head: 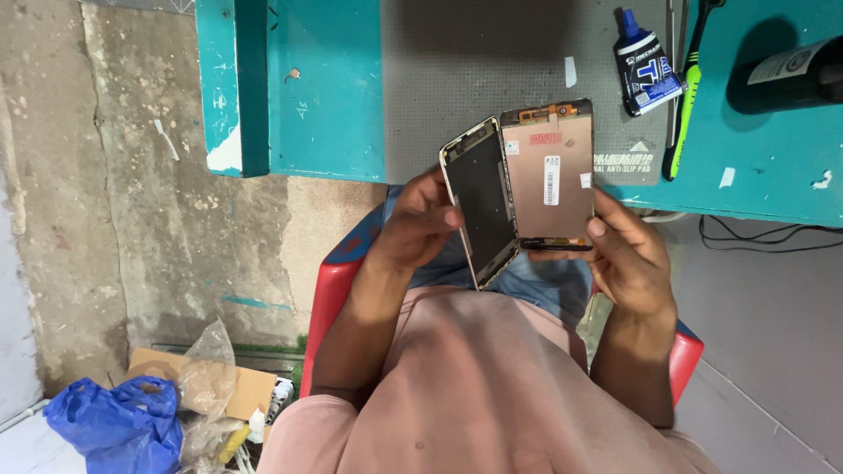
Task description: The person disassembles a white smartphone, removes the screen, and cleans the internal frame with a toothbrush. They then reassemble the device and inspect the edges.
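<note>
My left hand [417,224] grips a phone frame [479,202] with a pale metal rim, tilted on edge above my lap. My right hand [628,254] holds a flat display panel [549,175], its copper-coloured back facing me with a white sticker and an orange flex strip along the top. The two parts meet along one long edge, like an open book. Both are held just in front of the teal table's edge.
A teal table [325,88] carries a grey anti-slip pad [474,61], a black glue tube [648,66], a green-and-black tool [685,96] and a dark bottle [790,75]. I sit on a red chair [329,281]. A cardboard box [246,386], blue bag [118,426] and clear plastic lie on the floor at left.
</note>
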